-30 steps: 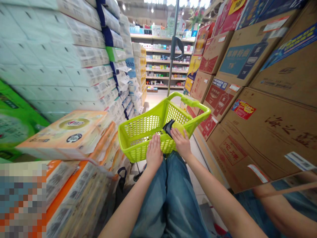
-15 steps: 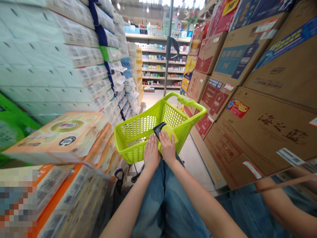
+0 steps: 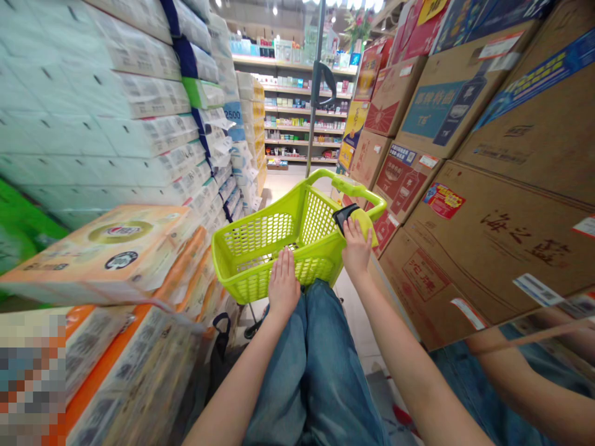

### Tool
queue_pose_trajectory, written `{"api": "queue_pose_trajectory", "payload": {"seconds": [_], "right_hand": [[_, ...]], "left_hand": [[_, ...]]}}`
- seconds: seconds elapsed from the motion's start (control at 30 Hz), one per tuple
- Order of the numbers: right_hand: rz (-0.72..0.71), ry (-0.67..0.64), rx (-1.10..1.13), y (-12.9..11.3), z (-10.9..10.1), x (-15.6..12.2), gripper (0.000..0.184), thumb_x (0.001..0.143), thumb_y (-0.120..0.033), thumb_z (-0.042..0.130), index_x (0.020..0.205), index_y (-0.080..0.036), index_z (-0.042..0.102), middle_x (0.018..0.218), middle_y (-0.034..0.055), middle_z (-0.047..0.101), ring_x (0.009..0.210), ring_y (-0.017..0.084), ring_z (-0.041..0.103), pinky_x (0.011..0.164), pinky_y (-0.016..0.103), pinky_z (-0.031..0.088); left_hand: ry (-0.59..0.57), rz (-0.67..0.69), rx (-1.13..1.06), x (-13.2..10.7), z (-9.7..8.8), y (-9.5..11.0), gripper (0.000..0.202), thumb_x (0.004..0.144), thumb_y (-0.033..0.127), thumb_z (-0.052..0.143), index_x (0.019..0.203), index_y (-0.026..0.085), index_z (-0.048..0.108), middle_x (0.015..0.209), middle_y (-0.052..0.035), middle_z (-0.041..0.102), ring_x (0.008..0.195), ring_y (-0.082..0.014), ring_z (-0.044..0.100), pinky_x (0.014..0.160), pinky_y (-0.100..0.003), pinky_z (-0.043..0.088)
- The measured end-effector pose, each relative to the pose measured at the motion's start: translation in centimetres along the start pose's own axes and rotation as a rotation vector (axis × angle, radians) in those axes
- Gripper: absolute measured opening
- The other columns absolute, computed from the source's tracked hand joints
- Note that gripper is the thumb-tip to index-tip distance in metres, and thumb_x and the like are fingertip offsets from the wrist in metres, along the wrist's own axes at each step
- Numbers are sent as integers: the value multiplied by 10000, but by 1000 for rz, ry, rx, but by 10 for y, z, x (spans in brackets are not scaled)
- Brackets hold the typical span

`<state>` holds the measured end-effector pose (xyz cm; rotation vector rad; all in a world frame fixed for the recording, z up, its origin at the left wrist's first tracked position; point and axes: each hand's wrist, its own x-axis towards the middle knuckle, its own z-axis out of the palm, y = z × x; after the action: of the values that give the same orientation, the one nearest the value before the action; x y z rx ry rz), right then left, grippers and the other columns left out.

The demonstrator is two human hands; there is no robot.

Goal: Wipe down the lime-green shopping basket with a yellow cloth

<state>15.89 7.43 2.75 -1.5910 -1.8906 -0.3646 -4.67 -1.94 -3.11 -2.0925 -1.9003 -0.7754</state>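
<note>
A lime-green shopping basket cart (image 3: 320,269) with lattice walls stands in front of my knees. My left hand (image 3: 284,285) lies on its near rim, fingers straight and side by side, holding nothing. At the right end of the cart, close below the handle (image 3: 356,187), my right hand (image 3: 357,251) has its fingers over a yellow-and-black cloth (image 3: 367,224). The cloth looks folded and rests against the cart's upper edge. My palm and part of the cloth's underside are hidden. The inside of the basket shows its bare lattice bottom.
Stacked tissue packs (image 3: 149,136) rise on the left, with an orange tissue pack (image 3: 121,232) nearer. Cardboard cartons (image 3: 511,241) line the right side. A grey metal pole (image 3: 318,124) stands behind the cart, before stocked shelves (image 3: 283,111). A dark strap (image 3: 222,325) hangs at lower left.
My right hand has moved right along the cart with the cloth, from beside my left hand to near the handle. My left hand has stayed on the near rim.
</note>
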Motion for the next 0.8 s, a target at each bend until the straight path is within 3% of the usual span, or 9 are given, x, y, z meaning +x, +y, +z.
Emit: {"api": "queue_pose_trajectory", "payload": {"seconds": [0.17,0.23,0.3,0.4,0.5,0.57,0.63,0.7,0.8], "right_hand": [[-167,-155,69,-80,22,-45,619,874,-22,370,1464,-193,450,1546,81,419,1453,206,357,1189,486,209],[-286,-204,99,-94,23,-54,589,900,-50,385,1466,-203,447,1543,74,423,1449,204,365,1175,462,244],[-393,-241,104,-87,18,-52,582,911,-58,395,1465,-229,447,1535,59,439,1437,195,385,1174,457,246],[-442,-247,64,-44,2,-29,599,908,-34,391,1453,-273,457,1515,34,473,1414,177,418,1185,466,214],[-317,-176,-5,5,-12,2,623,883,-1,382,1431,-282,482,1507,27,487,1412,179,421,1196,502,163],[-178,-110,-38,22,-16,15,637,863,14,377,1414,-282,497,1508,20,486,1418,188,414,1196,538,140],[-53,-62,-54,17,-12,16,649,842,24,378,1410,-264,501,1520,31,471,1429,206,398,1189,560,145],[-13,-57,-42,-9,-3,4,649,836,24,377,1417,-240,497,1531,55,451,1436,225,384,1186,567,154],[-131,-115,49,-68,16,-30,606,881,-11,360,1426,-241,494,1522,57,462,1426,228,398,1195,543,164]], "left_hand": [[4,1,24,0,2,-1,831,798,92,458,1560,51,130,1629,-147,219,1525,-228,144,1240,-417,202],[5,-1,29,0,2,0,825,797,87,451,1560,57,138,1624,-148,236,1520,-230,166,1238,-419,209],[8,0,27,0,1,0,835,794,89,455,1563,66,129,1624,-144,240,1519,-232,173,1236,-421,213],[12,9,21,0,0,-1,851,794,97,469,1565,62,109,1632,-139,216,1521,-233,163,1237,-413,209],[9,22,15,-1,-1,-2,855,798,110,483,1564,53,106,1637,-138,199,1522,-238,158,1240,-412,203],[9,23,14,-1,-1,-2,856,799,114,487,1563,52,107,1637,-139,196,1523,-242,153,1241,-415,199],[17,19,13,-1,0,-2,853,799,111,485,1563,50,111,1638,-140,194,1524,-242,149,1243,-414,195],[30,14,12,-1,1,-1,849,797,104,480,1563,54,117,1637,-137,197,1524,-237,149,1243,-410,195],[36,6,20,-1,4,-1,820,803,94,460,1559,56,144,1632,-141,217,1521,-233,163,1240,-408,205]]}}
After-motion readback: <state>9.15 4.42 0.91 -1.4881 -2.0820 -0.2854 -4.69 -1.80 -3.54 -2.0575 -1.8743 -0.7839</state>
